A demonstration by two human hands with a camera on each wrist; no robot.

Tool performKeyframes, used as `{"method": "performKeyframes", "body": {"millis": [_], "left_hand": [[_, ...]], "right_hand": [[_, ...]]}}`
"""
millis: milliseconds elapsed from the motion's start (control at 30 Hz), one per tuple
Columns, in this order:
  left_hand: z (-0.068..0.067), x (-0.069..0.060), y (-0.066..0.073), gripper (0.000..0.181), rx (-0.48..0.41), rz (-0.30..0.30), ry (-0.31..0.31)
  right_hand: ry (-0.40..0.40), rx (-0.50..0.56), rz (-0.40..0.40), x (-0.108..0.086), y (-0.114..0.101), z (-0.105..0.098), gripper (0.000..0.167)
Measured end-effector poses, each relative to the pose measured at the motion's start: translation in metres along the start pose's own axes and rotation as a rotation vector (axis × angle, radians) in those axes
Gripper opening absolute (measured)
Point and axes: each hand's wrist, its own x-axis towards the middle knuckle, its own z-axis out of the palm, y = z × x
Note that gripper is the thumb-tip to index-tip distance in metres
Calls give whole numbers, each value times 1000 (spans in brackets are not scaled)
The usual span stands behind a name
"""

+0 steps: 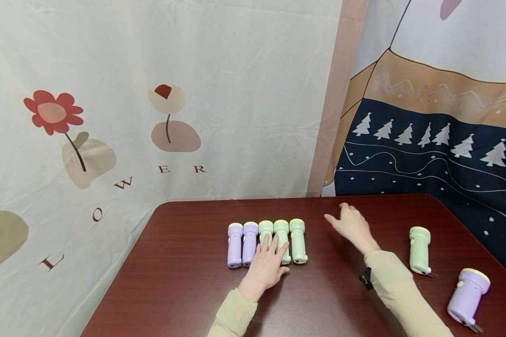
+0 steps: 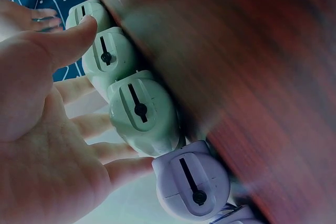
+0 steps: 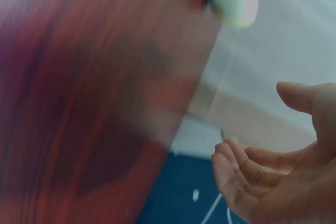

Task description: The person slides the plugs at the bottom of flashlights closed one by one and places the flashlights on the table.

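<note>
The left hand [image 1: 264, 267] is open, its fingers spread over two green flashlights [image 1: 281, 227], with a third green flashlight [image 1: 298, 241] just to their right. Two purple flashlights [image 1: 234, 245] lie just to their left. The right hand [image 1: 351, 225] is open and empty. Farther right lie a loose green flashlight [image 1: 419, 250] and a loose purple flashlight [image 1: 468, 296]. Soft, flat fingers should work best; a hard push could roll them crooked.

Green flashlights [image 1: 298, 243]: four are showing, three at the frame's centre, one at right.
Purple flashlights [image 1: 234, 248]: three are showing, two at centre, one at lower right.
Grips: two are showing, left grip [image 1: 264, 269] and right grip [image 1: 353, 228].
Worktop [image 1: 177, 262]: one is showing, below.
Printed flowers [image 1: 52, 113]: two are showing, upper left.
White trees [image 1: 463, 147]: eight are showing, right.
</note>
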Motion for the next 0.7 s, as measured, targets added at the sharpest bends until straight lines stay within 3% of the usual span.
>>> {"method": "performKeyframes", "body": {"millis": [467, 700], "left_hand": [[0, 1, 0, 59, -22, -8, -17], [0, 0, 0, 59, -20, -6, -13]], "right_hand": [[27, -36, 215, -15, 88, -64, 81], [-87, -14, 362, -24, 120, -83, 87]]}}
